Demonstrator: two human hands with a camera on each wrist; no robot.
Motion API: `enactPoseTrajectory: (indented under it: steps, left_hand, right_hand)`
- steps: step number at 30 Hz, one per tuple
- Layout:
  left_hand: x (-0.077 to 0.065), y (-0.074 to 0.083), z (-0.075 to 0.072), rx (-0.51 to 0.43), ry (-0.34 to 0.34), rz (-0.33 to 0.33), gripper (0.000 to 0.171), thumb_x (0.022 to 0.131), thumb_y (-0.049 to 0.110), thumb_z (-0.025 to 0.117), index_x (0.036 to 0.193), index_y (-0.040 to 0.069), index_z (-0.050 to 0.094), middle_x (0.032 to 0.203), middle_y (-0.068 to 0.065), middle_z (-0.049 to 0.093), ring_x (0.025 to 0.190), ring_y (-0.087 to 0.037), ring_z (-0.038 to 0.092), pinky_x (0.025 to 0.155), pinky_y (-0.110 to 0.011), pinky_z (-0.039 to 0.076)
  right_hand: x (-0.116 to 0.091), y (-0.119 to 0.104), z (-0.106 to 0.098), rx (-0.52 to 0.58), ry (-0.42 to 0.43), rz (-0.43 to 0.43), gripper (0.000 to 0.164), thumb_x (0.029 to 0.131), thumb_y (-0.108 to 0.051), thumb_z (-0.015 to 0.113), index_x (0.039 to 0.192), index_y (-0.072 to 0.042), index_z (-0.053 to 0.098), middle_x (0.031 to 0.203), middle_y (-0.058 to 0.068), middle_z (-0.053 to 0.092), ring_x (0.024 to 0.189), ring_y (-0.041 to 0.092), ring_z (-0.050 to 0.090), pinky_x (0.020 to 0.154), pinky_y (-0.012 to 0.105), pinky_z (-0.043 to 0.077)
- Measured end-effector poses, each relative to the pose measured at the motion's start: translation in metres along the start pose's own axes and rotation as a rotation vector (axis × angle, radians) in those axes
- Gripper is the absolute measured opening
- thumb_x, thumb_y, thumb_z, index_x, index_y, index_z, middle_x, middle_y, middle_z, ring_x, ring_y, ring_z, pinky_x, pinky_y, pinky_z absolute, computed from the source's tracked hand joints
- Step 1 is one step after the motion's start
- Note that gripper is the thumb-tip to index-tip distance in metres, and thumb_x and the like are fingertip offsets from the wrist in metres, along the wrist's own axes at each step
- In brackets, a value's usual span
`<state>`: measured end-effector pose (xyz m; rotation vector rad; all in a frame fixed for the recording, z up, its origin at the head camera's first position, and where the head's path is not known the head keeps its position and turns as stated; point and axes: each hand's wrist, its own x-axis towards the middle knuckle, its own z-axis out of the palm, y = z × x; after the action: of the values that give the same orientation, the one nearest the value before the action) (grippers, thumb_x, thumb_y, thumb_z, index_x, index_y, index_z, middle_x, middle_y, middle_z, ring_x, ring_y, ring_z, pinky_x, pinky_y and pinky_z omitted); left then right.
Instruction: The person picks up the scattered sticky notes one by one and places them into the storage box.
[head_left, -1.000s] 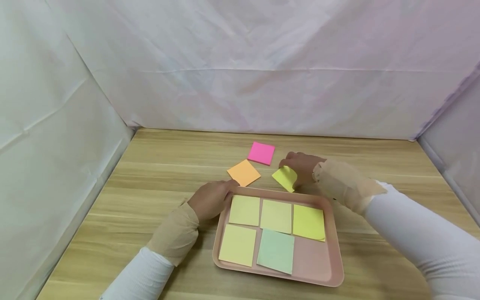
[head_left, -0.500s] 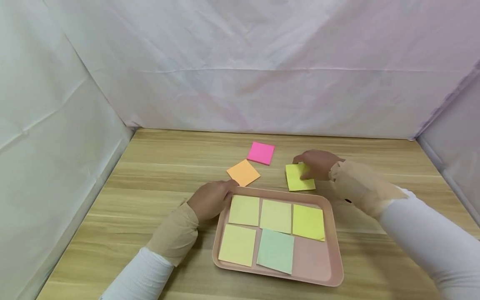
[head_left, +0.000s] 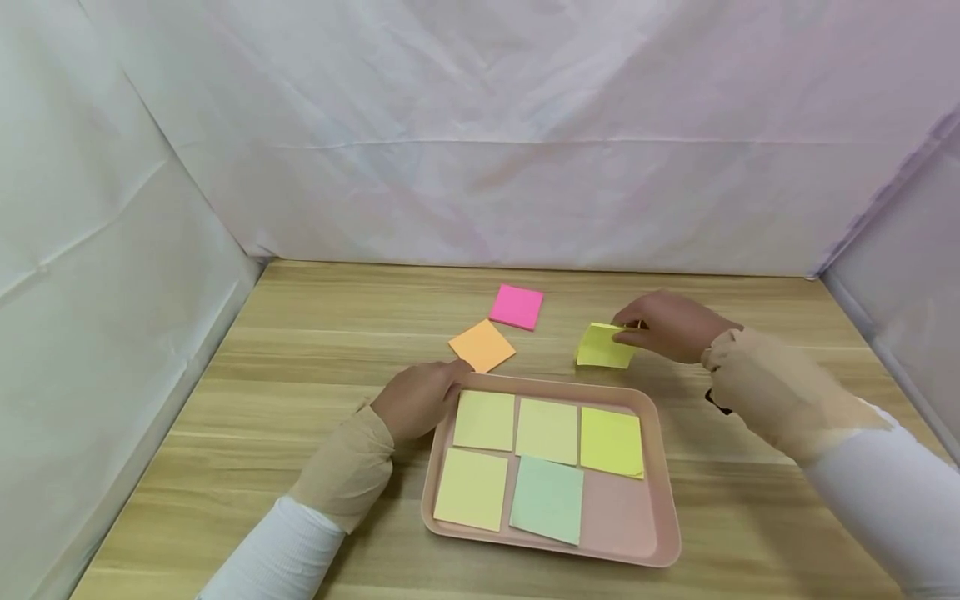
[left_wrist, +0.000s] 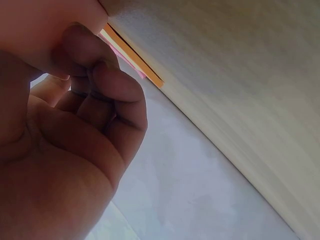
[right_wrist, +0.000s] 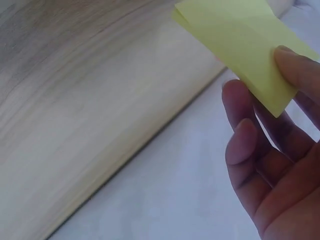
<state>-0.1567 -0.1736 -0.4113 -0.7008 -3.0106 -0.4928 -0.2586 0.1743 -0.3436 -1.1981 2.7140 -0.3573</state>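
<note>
My right hand point(head_left: 670, 323) pinches a yellow sticky note pad point(head_left: 604, 347) above the table, behind the tray's far right part. In the right wrist view the thumb lies on the face of the pad point(right_wrist: 240, 45), which bends slightly. My left hand point(head_left: 420, 398) grips the far left corner of a pink tray point(head_left: 555, 388); the left wrist view shows its curled fingers point(left_wrist: 117, 82) at the tray's underside. In the tray lie several pale yellow pads point(head_left: 471, 489), a brighter yellow one point(head_left: 612, 442) and a mint green one point(head_left: 548, 500).
An orange sticky note pad point(head_left: 482, 346) lies just behind the tray's far left corner. Farther back is a pink pad point(head_left: 517, 307). White cloth point(head_left: 480, 200) closes off the wooden table point(head_left: 337, 317) at the back and both sides.
My right hand has drawn the yellow pad to the right, turned it and lifted it off the table. My left hand stays on the tray corner.
</note>
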Motion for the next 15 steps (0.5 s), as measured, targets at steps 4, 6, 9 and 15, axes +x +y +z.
enactPoseTrajectory:
  steps: [4,6,9,15]
  left_hand:
    - [0.000,-0.001,0.001,-0.005,0.002,0.004,0.014,0.092,0.011,0.053,0.101,0.018,0.062,0.081,0.003,0.065,0.068,-0.010,0.055,0.065,-0.034,0.053]
    - [0.000,-0.001,0.000,-0.008,0.006,0.008,0.014,0.092,0.011,0.053,0.100,0.017,0.062,0.080,0.003,0.065,0.067,-0.010,0.055,0.064,-0.034,0.053]
    - [0.000,0.000,-0.001,-0.013,0.016,0.019,0.013,0.092,0.010,0.054,0.099,0.017,0.061,0.079,0.002,0.065,0.065,-0.011,0.054,0.063,-0.034,0.052]
    - [0.001,0.001,-0.002,-0.009,0.022,0.028,0.011,0.090,0.009,0.056,0.096,0.018,0.060,0.076,0.001,0.063,0.064,-0.012,0.053,0.059,-0.035,0.051]
  right_hand:
    - [-0.014,-0.012,-0.010,0.031,0.049,0.025,0.015,0.087,-0.015,0.067,0.073,-0.019,0.062,0.064,-0.008,0.052,0.058,0.005,0.044,0.056,0.030,0.043]
    - [-0.020,-0.019,-0.015,0.044,0.064,0.030,0.023,0.087,-0.017,0.066,0.068,-0.020,0.053,0.059,-0.007,0.039,0.054,0.005,0.036,0.053,0.028,0.037]
    - [-0.029,-0.031,-0.019,0.070,0.065,0.016,0.024,0.088,-0.018,0.066,0.070,-0.022,0.050,0.058,-0.007,0.034,0.051,0.006,0.032,0.050,0.026,0.033]
    - [-0.041,-0.054,-0.006,0.183,-0.052,-0.076,0.015,0.089,-0.022,0.065,0.076,-0.024,0.057,0.059,-0.011,0.040,0.051,0.002,0.037,0.047,0.020,0.036]
